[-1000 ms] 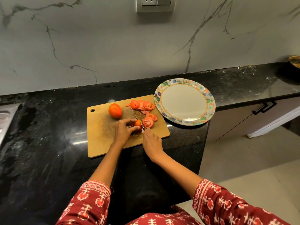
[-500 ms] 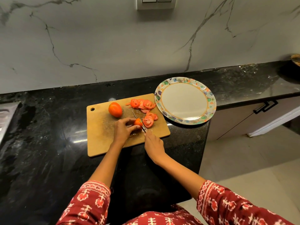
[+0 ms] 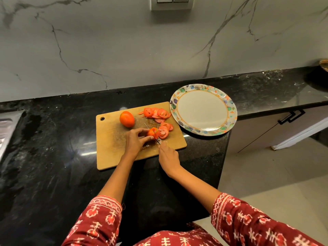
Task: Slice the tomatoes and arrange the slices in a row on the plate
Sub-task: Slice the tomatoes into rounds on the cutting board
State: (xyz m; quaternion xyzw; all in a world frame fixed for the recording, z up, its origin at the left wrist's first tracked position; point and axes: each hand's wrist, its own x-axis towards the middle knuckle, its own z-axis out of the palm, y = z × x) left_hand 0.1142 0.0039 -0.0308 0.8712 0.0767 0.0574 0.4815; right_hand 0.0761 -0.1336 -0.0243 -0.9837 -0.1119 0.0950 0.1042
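On the wooden cutting board (image 3: 113, 153) my left hand (image 3: 135, 142) pinches a small tomato piece (image 3: 153, 132) against the board. My right hand (image 3: 168, 157) grips a knife (image 3: 157, 139), its thin blade running along the right face of that piece. Cut slices (image 3: 164, 131) lie just right of the blade, and another heap of slices (image 3: 156, 113) sits at the board's far right corner. A whole tomato (image 3: 126, 119) rests on the far part of the board. The round plate (image 3: 229, 119) with a patterned rim stands right of the board, with nothing on it.
The board and plate sit on a black stone counter (image 3: 44, 157) whose corner ends just right of the board. A steel sink edge (image 3: 7, 128) shows at far left. A marble wall with a switch panel (image 3: 171, 2) rises behind. Cabinet doors (image 3: 276, 128) and floor lie to the right.
My right hand has drawn back slightly toward me with the knife. The tomato piece under my left hand shows a little more; the slices and whole tomato have not moved.
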